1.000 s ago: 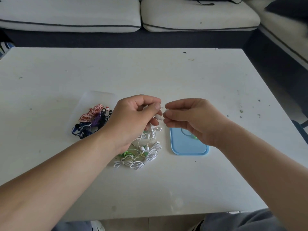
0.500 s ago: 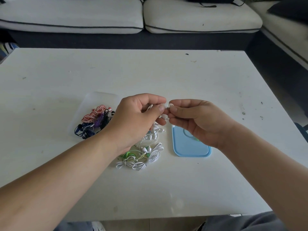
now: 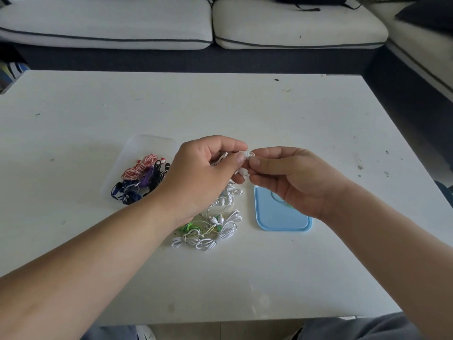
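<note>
Above the white table (image 3: 282,123), my left hand (image 3: 203,175) and my right hand (image 3: 291,177) meet fingertip to fingertip. Both pinch a set of white earphones (image 3: 248,155), whose cord runs back into my left palm. Below the hands lies a loose pile of white and green earphones (image 3: 213,229). A clear plastic tray (image 3: 144,146) to the left holds red-striped, purple and dark blue bundled earphones (image 3: 139,177). A light blue lid (image 3: 282,219) lies flat to the right of the pile, partly under my right hand.
A pale sofa (image 3: 294,23) with dark piping runs along the far side of the table and turns down the right side. Dark floor separates it from the table. Small dark specks mark the tabletop at the right.
Both hands rose slightly and drew together; the fingertips that were a little apart now touch around the white earbud. The piles, tray and lid stayed put.
</note>
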Tool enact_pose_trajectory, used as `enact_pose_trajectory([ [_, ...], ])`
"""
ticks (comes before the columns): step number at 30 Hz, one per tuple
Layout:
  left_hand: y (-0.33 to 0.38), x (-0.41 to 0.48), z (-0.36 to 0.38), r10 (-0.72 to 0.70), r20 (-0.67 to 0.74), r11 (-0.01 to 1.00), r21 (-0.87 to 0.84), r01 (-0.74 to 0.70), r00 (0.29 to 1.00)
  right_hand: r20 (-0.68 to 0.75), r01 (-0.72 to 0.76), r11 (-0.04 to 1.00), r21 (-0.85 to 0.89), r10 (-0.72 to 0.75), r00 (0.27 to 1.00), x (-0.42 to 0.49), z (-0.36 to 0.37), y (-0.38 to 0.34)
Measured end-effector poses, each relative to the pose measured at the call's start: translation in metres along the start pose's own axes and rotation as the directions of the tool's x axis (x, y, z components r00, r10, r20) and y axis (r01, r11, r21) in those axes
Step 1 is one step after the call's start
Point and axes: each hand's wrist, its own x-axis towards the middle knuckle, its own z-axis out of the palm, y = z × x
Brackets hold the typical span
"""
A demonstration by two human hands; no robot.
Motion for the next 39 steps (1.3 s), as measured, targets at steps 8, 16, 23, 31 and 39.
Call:
enact_pose_trajectory([
  [8,0.000,-0.001,0.001,0.013,-0.042,1.000,-0.019,-0.014,0.999,0.033,0.020,0.999,0.050,-0.021,0.999,0.001,0.003,0.004],
  [16,-0.003,0.001,0.001,0.049,-0.090,0.999,0.007,-0.049,0.995,-0.067,0.117,0.984,0.134,-0.109,0.992,-0.001,0.017,0.014],
  [23,-0.004,0.001,0.000,0.056,-0.106,0.998,0.020,-0.054,0.993,-0.141,0.170,0.979,0.112,-0.153,0.978,-0.004,0.025,0.019],
  [31,0.000,0.003,0.002,-0.057,-0.062,0.991,-0.127,0.048,0.996,-0.063,0.083,0.993,0.088,-0.078,0.995,0.001,0.012,0.011],
  [39,-0.002,0.003,0.002,-0.107,-0.009,0.982,-0.157,0.104,0.994,0.090,0.041,0.999,0.023,-0.043,0.995,0.006,0.002,0.016],
])
